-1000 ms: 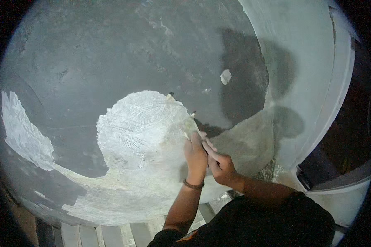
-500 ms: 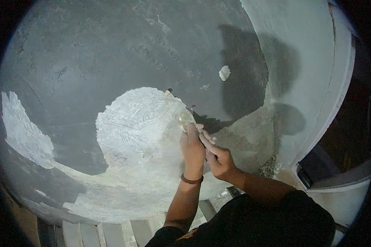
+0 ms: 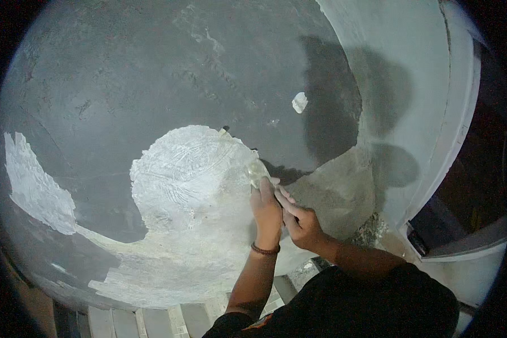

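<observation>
A grey painted wall [image 3: 152, 73] fills the view, with a large pale scraped patch [image 3: 191, 180] in the middle. Both my hands grip a scraper [image 3: 257, 170] whose blade presses on the wall at the patch's right edge. My left hand [image 3: 266, 211], with a dark bracelet on the wrist, lies over the tool near the blade. My right hand [image 3: 301, 224] holds the handle just behind it. The handle is mostly hidden by my fingers.
Another bare white patch [image 3: 36, 188] shows at the left. A small chip of missing paint [image 3: 299, 102] sits upper right. A pale door frame [image 3: 462, 124] runs down the right side, with a dark opening beyond. Floor tiles [image 3: 152, 321] show below.
Both hands and the scraper have slid slightly up along the right edge of the scraped patch. The rest of the wall looks the same.
</observation>
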`<action>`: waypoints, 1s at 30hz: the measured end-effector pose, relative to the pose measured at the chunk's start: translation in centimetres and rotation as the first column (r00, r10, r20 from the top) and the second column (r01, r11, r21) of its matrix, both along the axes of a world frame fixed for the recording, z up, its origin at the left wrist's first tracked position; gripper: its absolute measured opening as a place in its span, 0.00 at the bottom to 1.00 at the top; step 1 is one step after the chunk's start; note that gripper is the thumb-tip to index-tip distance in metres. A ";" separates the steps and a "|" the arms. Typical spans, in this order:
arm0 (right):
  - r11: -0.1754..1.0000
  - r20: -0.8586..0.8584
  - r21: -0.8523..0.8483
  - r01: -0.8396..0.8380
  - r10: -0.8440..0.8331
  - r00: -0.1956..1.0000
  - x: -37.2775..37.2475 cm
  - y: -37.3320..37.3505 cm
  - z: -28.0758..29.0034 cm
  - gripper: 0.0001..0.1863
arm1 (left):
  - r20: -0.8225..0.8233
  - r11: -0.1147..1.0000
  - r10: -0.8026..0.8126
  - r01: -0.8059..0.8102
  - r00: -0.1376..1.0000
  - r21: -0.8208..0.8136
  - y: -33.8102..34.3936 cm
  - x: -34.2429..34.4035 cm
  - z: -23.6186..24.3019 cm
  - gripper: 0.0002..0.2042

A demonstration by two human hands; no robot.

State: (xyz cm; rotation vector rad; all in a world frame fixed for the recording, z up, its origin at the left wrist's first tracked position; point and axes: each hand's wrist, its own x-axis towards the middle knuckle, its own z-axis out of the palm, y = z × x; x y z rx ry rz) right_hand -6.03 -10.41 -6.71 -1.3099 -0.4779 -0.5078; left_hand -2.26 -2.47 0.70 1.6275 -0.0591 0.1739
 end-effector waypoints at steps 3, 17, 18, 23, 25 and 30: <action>1.000 0.047 -0.007 0.028 -0.027 0.999 0.4 0.0 -0.3 0.25 | 0.189 0.982 -0.092 0.120 0.978 -0.146 0.0 0.4 0.2 0.16; 0.997 -0.081 -0.076 -0.025 0.019 0.997 -0.4 -1.6 1.5 0.28 | 0.245 0.962 -0.110 0.041 0.963 0.271 1.8 0.5 0.1 0.16; 0.996 -0.123 -0.090 -0.026 0.015 0.992 -1.1 -2.0 1.5 0.29 | 0.257 0.957 -0.072 -0.006 0.964 0.288 2.5 -0.1 -0.2 0.16; 0.922 -0.311 -0.376 0.093 -0.220 0.924 -3.0 -5.4 0.8 0.34 | 0.554 0.895 0.226 -0.395 0.802 0.207 9.7 -3.8 -1.5 0.15; 0.890 -0.184 -0.374 0.261 -0.348 0.919 -3.0 -6.2 0.8 0.34 | 0.694 0.855 0.307 -0.510 0.651 0.099 13.2 -3.9 -1.3 0.17; 0.916 -0.204 -0.372 0.150 -0.238 0.950 -2.9 -5.9 1.7 0.35 | 0.880 0.415 0.188 -0.847 0.436 0.332 17.9 -3.7 0.5 0.24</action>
